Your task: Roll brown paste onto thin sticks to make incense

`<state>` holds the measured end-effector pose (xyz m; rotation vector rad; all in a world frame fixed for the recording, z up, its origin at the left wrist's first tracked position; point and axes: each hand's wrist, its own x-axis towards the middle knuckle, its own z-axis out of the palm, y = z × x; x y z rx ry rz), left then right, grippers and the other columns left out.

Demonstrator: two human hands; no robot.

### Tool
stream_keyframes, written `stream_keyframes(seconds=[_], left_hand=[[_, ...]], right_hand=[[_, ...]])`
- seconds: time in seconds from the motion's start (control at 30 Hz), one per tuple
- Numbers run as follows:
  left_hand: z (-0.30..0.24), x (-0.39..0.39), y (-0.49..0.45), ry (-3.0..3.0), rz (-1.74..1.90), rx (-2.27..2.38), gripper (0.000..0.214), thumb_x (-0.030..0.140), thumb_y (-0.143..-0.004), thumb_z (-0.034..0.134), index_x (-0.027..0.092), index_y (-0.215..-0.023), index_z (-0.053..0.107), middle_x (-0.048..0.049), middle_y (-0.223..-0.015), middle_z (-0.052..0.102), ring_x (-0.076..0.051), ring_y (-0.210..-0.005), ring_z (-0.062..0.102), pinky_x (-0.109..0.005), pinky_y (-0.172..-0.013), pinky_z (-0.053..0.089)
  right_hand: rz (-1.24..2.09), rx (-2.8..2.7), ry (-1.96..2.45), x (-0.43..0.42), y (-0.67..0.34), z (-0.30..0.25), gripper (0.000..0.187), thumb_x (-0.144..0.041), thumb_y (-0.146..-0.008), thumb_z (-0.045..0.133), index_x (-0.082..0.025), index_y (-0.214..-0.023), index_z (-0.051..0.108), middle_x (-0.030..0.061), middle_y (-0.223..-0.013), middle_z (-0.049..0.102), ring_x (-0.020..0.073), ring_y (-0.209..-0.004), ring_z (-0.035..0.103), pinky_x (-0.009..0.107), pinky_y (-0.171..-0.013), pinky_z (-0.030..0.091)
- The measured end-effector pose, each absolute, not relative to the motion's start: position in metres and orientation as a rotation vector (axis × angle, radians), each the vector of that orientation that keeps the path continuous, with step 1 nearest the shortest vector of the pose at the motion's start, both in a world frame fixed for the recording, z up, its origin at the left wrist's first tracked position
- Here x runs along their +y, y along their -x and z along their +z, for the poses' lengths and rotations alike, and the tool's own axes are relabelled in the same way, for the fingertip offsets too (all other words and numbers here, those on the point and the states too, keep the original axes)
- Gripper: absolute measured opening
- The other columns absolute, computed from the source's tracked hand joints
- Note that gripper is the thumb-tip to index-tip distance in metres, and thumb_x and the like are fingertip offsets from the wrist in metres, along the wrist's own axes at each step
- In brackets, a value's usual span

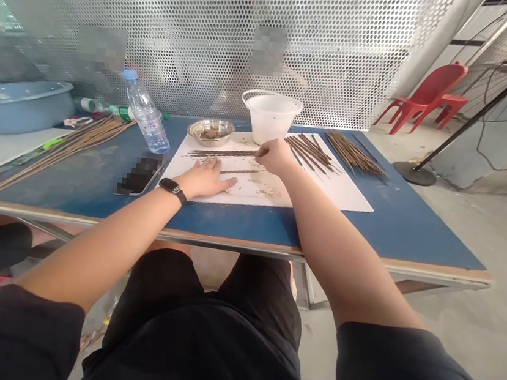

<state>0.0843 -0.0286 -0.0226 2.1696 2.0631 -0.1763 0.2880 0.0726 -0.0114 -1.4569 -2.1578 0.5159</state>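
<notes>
My left hand (pixel 206 179) lies flat on a white board (pixel 327 190), fingers spread, with a thin brown-coated stick (pixel 241 171) running out from beneath it to the right. My right hand (pixel 276 156) is closed in a pinch above the board, at the right end of a row of dark coated sticks (pixel 225 153). What its fingertips hold is hidden. More coated sticks (pixel 311 151), with thin bare ends, fan out to its right. Behind the row, a metal bowl (pixel 209 132) contains a brown lump. Brown crumbs and smears mark the board near both hands.
A white bucket (pixel 271 118) stands at the board's back edge. Brown sticks (pixel 353 153) are bundled at right. Leftward are a water bottle (pixel 147 115), a phone (pixel 139 175), long thin canes (pixel 69 149) and a blue basin (pixel 18 105). A perforated metal screen (pixel 198 35) rises behind the table.
</notes>
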Motion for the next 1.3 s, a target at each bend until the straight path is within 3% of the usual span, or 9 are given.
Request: stream_keyframes(seconds=[0.2, 0.4, 0.5, 0.63, 0.8, 0.97, 1.13, 1.3], left_hand=[[-0.022, -0.063, -0.086, -2.245, -0.213, 2.008, 0.111, 0.078, -0.098, 0.024, -0.007, -0.169, 0.01, -0.0238, -0.178, 0.005, -0.036, -0.166, 0.006, -0.05, -0.133, 0.013], [-0.013, -0.108, -0.102, -2.197, -0.231, 1.972, 0.107, 0.077, -0.1, 0.018, -0.005, -0.169, 0.016, -0.0213, -0.178, 0.005, -0.033, -0.166, 0.006, -0.046, -0.134, 0.012], [-0.015, -0.1, -0.106, -2.153, -0.198, 2.009, 0.109, 0.079, -0.099, 0.017, -0.005, -0.17, 0.014, -0.0222, -0.178, 0.003, -0.035, -0.166, 0.004, -0.048, -0.134, 0.015], [-0.021, -0.065, -0.101, -2.146, -0.15, 2.053, 0.109, 0.078, -0.099, 0.021, -0.003, -0.17, 0.012, -0.0223, -0.178, 0.002, -0.037, -0.165, 0.002, -0.049, -0.133, 0.015], [-0.015, -0.032, -0.094, -2.138, -0.196, 2.028, 0.108, 0.077, -0.098, 0.021, -0.001, -0.171, 0.008, -0.0198, -0.179, -0.001, -0.036, -0.166, -0.002, -0.049, -0.134, 0.011], [-0.011, -0.041, -0.094, -2.135, -0.23, 2.005, 0.11, 0.079, -0.097, 0.021, -0.002, -0.171, 0.006, -0.0198, -0.178, -0.002, -0.035, -0.166, -0.003, -0.048, -0.134, 0.011], [-0.018, -0.069, -0.095, -2.186, -0.164, 2.005, 0.109, 0.079, -0.099, 0.016, -0.003, -0.171, 0.007, -0.0224, -0.178, -0.001, -0.035, -0.166, 0.0, -0.049, -0.134, 0.01], [-0.028, -0.095, -0.101, -2.322, -0.052, 2.047, 0.107, 0.079, -0.1, 0.025, 0.0, -0.171, 0.015, -0.0225, -0.178, 0.004, -0.039, -0.166, 0.004, -0.054, -0.133, 0.016]], right_hand=[[0.571, -2.099, 1.494, 0.068, -0.288, -0.008, 0.009, -0.015, -0.076, 0.085, -0.015, -0.08, 0.077, 0.0059, -0.082, 0.076, 0.017, -0.076, 0.068, 0.026, -0.073, 0.054], [0.559, -2.138, 1.486, 0.069, -0.284, -0.011, 0.009, -0.021, -0.08, 0.084, -0.016, -0.078, 0.078, 0.008, -0.082, 0.077, 0.0201, -0.082, 0.069, 0.029, -0.077, 0.055], [0.644, -2.143, 1.504, 0.067, -0.285, -0.009, 0.006, -0.012, -0.083, 0.076, -0.014, -0.079, 0.08, 0.0086, -0.08, 0.078, 0.0181, -0.075, 0.068, 0.028, -0.074, 0.055], [0.589, -2.256, 1.529, 0.065, -0.288, -0.006, 0.019, -0.005, -0.084, 0.068, -0.014, -0.091, 0.083, 0.0082, -0.085, 0.081, 0.0189, -0.079, 0.071, 0.026, -0.074, 0.057], [0.447, -2.369, 1.565, 0.066, -0.289, -0.004, 0.018, -0.009, -0.084, 0.072, -0.015, -0.097, 0.084, 0.0105, -0.101, 0.082, 0.0251, -0.096, 0.073, 0.028, -0.08, 0.056], [0.38, -2.554, 1.591, 0.056, -0.294, 0.009, 0.019, -0.026, -0.084, 0.082, -0.015, -0.1, 0.083, 0.0102, -0.102, 0.081, 0.0236, -0.096, 0.071, 0.029, -0.081, 0.055], [0.542, -2.715, 1.469, 0.051, -0.303, 0.016, 0.016, -0.022, -0.075, 0.091, -0.019, -0.087, 0.081, 0.0069, -0.098, 0.08, 0.0225, -0.088, 0.071, 0.032, -0.078, 0.054], [0.555, -2.752, 1.445, 0.056, -0.31, 0.015, 0.009, -0.017, -0.077, 0.089, -0.021, -0.078, 0.08, 0.0064, -0.095, 0.079, 0.0233, -0.09, 0.071, 0.035, -0.082, 0.054]])
